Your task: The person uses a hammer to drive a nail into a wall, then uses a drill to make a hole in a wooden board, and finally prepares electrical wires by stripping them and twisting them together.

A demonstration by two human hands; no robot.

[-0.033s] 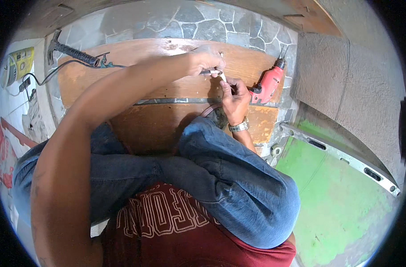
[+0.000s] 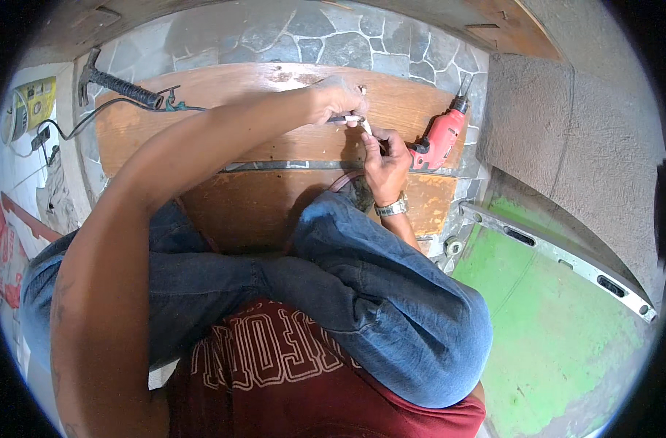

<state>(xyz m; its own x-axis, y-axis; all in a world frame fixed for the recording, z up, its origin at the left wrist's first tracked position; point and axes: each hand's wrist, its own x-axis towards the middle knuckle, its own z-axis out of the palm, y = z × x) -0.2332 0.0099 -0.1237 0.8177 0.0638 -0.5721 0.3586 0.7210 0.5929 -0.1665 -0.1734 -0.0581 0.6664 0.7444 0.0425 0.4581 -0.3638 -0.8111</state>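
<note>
My left hand (image 2: 339, 102) is closed around a thin dark piece (image 2: 335, 119) with a whitish end, over a wooden board (image 2: 252, 80). My right hand (image 2: 384, 164) pinches a small white piece (image 2: 366, 126) that meets the end of the dark one; exactly what these are is too small to tell. To the right lies a red drill (image 2: 441, 139) with a bit fitted. A hammer (image 2: 125, 89) with a black grip and a small green tool (image 2: 174, 104) on a black cable lie at the left.
A second board (image 2: 227, 212) lies near my bent legs. A metal spirit level (image 2: 559, 255) crosses a green surface (image 2: 537, 350) at the right, near a round tape-like object (image 2: 453, 247). Grey stone paving (image 2: 340, 47) borders the boards; a yellow package (image 2: 37, 102) stands far left.
</note>
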